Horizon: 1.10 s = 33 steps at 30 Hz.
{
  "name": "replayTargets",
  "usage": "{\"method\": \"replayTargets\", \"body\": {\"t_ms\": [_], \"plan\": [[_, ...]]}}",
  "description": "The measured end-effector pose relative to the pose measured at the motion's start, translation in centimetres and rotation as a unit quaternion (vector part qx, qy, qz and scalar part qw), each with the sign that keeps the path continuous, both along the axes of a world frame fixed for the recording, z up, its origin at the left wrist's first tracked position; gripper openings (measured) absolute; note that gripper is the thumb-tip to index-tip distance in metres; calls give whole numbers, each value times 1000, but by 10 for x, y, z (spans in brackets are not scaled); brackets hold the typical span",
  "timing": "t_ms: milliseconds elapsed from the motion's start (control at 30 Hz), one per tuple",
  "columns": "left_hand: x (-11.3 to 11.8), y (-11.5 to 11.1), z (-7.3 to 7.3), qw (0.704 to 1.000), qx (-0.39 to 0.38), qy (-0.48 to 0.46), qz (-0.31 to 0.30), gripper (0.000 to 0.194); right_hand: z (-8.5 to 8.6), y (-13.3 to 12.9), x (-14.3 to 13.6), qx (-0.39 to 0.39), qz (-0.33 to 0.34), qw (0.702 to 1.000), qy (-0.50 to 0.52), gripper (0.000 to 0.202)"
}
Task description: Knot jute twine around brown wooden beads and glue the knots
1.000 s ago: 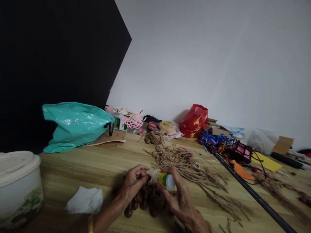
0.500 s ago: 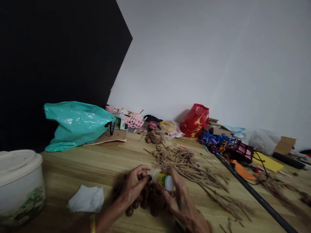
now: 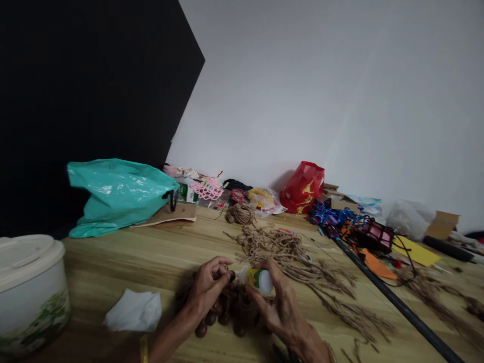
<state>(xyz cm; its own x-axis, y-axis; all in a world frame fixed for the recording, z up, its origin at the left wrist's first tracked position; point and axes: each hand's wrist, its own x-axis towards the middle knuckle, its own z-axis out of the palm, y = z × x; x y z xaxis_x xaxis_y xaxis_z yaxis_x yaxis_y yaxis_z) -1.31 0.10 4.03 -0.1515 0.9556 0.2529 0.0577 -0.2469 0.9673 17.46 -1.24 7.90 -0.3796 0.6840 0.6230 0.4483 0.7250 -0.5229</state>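
Observation:
Between finger and thumb, my left hand (image 3: 210,285) pinches a small dark brown bead (image 3: 231,276). A small white bottle with a yellow-green label (image 3: 256,279), perhaps glue, lies on its side in my right hand (image 3: 279,307), its narrow end pointing left at the pinched bead. Whether the tip touches the bead is too small to tell. Beneath both hands rests a bunch of brown beads (image 3: 239,327) strung with brown cord, partly hidden by my fingers. A folded white tissue (image 3: 133,310) lies left of my left forearm.
Loose brown cords (image 3: 272,247) spread beyond my hands. A lidded white tub (image 3: 32,292) stands at left, a teal plastic bag (image 3: 117,194) behind it. A black rod (image 3: 397,300) crosses the right side. A red bag (image 3: 303,189) and craft scraps line the wall.
The bottle and my right hand have shifted very slightly to the right. My left hand keeps its pinch in nearly the same place.

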Motion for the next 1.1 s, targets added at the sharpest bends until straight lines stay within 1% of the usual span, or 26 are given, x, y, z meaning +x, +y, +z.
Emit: {"method": "replayTargets", "body": {"t_ms": [167,267,367,533,633,767,967,1100], "plan": [[-1,1,-1,1000,5,6,21,30,1,-1,0,8,2,1000,6,18],[0,2,-2,1000,4,4,6,28,2,-3,-2,26,0,1000,7,15],[1,1,0,1000,4,2,-8,25,3,-6,-4,17,-4,1000,8,14],[3,-2,3,1000,-7,15,-6,26,1,-6,-5,13,-1,1000,3,15],[3,-3,5,1000,3,18,-3,24,-1,-4,-4,7,5,1000,4,15],[3,-3,8,1000,13,20,2,21,0,-4,-3,22,6,1000,3,17],[6,-5,9,1000,11,22,4,22,-2,-5,-5,-3,10,1000,-5,14],[6,-5,10,1000,11,12,0,22,-2,-5,-5,8,15,1000,-2,14]]}}
